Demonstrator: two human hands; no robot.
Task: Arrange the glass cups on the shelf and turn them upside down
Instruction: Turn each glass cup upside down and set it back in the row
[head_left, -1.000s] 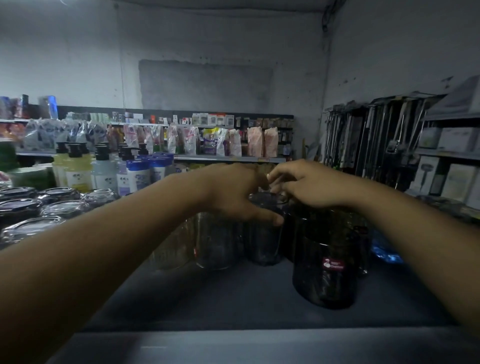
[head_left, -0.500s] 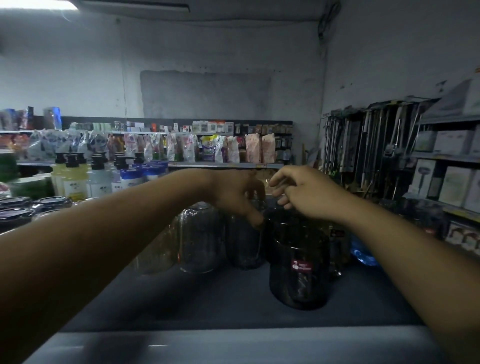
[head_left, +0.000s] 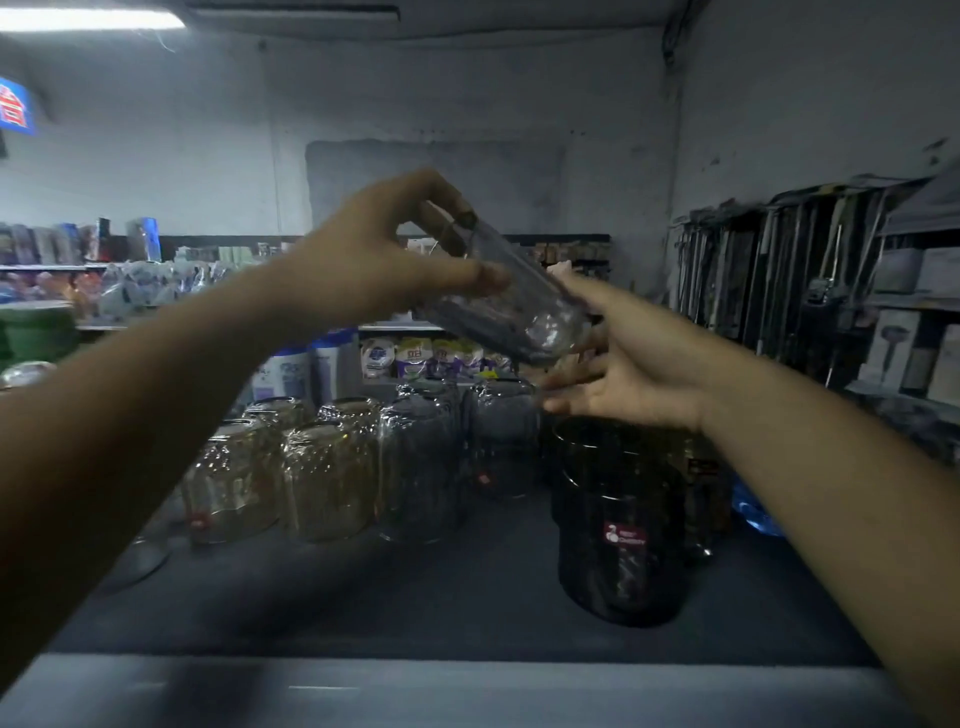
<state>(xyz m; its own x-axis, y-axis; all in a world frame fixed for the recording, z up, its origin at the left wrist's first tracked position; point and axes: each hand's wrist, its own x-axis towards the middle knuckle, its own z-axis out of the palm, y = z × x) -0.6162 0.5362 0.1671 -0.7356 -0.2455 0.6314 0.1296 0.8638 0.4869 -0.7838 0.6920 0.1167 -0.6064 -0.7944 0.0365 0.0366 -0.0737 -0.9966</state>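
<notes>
Glass cup (head_left: 506, 296) hangs tilted in the air above the shelf (head_left: 415, 597), pinched near its upper end between the thumb and fingers of our left hand (head_left: 374, 260). Our right hand (head_left: 639, 369) lies spread, fingers straight, just under the cup's lower end. Below, we see upturned cups (head_left: 332, 467) in a row beside a dark stack (head_left: 618, 525).

The scene is dim and grainy; a ceiling lamp (head_left: 88, 20) glares at top left, and the edges bend outward.
</notes>
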